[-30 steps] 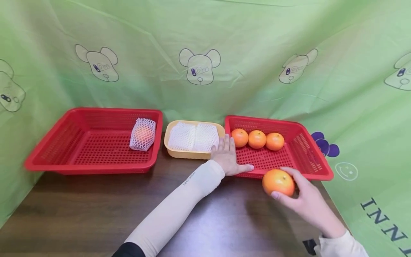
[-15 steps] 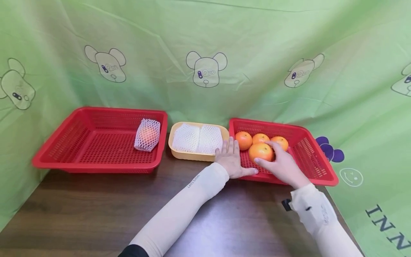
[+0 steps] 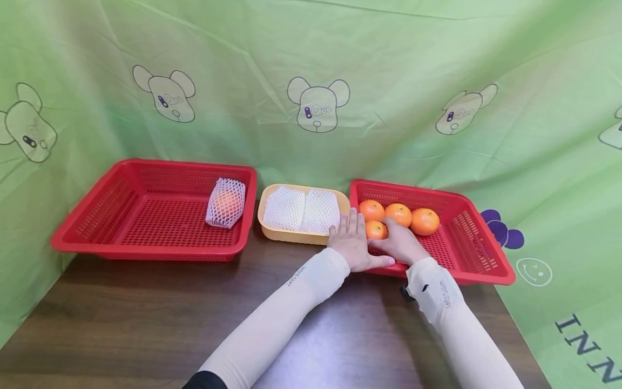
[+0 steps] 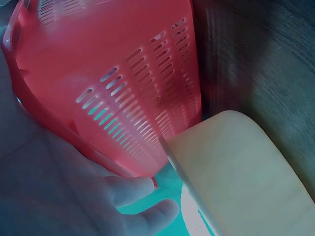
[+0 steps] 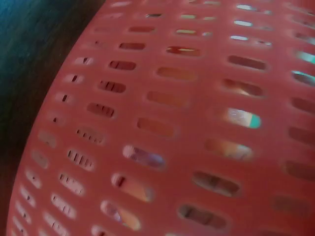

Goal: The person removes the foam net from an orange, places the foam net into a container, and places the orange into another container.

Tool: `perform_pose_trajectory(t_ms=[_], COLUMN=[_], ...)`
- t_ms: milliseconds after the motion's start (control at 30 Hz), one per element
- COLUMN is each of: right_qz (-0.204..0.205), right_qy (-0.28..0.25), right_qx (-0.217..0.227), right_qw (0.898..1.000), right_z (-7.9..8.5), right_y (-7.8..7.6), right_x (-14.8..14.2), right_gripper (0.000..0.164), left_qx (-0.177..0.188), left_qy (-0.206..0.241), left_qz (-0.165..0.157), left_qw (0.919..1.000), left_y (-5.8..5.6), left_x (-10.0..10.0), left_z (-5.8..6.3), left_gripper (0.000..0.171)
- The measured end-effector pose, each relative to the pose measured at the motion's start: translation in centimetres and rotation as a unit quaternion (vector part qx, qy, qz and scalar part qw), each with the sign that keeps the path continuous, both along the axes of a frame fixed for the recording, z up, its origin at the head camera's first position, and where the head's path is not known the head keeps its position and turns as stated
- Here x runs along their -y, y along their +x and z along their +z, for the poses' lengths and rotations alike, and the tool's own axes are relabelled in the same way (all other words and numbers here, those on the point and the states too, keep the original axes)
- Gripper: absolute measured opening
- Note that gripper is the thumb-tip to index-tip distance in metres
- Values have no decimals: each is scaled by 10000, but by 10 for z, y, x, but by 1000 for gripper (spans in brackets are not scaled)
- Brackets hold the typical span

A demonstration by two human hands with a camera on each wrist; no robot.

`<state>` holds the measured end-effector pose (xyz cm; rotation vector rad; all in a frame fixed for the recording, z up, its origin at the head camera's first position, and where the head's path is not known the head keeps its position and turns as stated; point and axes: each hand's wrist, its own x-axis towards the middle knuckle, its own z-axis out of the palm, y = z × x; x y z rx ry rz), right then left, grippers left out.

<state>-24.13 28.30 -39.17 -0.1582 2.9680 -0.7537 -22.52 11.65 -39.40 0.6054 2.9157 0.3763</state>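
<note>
My right hand reaches into the right red basket and grips an orange near the basket's front left corner. Behind that orange lie three more, among them a left orange and a right orange. With fingers straight, my left hand rests over the basket's left front rim, thumb along the front edge. From underneath, the left wrist view shows the left fingers beside the basket wall. Slotted red basket wall fills the right wrist view, hiding the right hand there.
A yellow tray with two white foam nets stands left of the right basket. Farther left, a larger red basket holds one orange in a foam net. A green curtain hangs behind the wooden table.
My right hand has carried the orange from above the table's right side into the right basket, in front of the others. My left hand has stayed on the rim; the head view has shifted slightly.
</note>
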Motion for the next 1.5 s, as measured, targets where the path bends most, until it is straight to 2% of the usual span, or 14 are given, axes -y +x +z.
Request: perform_pose_trajectory(t_ms=[200,300,600,767,1033,1133,1267,1400,1500], right_qz=[146,172,92,69,-128,-175,-228,-184,-87], right_qy=[-163,-150,-90,139,278,385,636,826,762], right_qx=[285,357,282,281,149,-18,-251,-587,-793], right_qw=[9994,9991,9995,9995,9994,9991,9974,9947,9939], right_z=[-4,-5,-8,-7,7,15,23,23,20], right_y=[-6,-7,-8,-8,2,11,31,54,71], right_x=[4,4,2,2,-1,-3,-6,-9,-7], right_gripper=[102,104,97,95,88,88,93,100,104], left_qx=[0,22,60,36,-217,-365,-613,-1045,-1365], left_qy=[106,105,144,197,225,223,97,-209,-294], left_qz=[-5,-23,-55,-3,-157,-343,-892,-1572,-1992], left_qw=[9999,9999,9999,9998,9994,9985,9941,9818,9700], left_y=[0,-1,-2,-1,-1,5,22,41,50], left_x=[0,1,1,-1,4,12,28,49,66], left_z=[1,1,-1,-2,-3,-3,-1,-6,-14], left_gripper=[122,123,123,123,112,103,94,93,90])
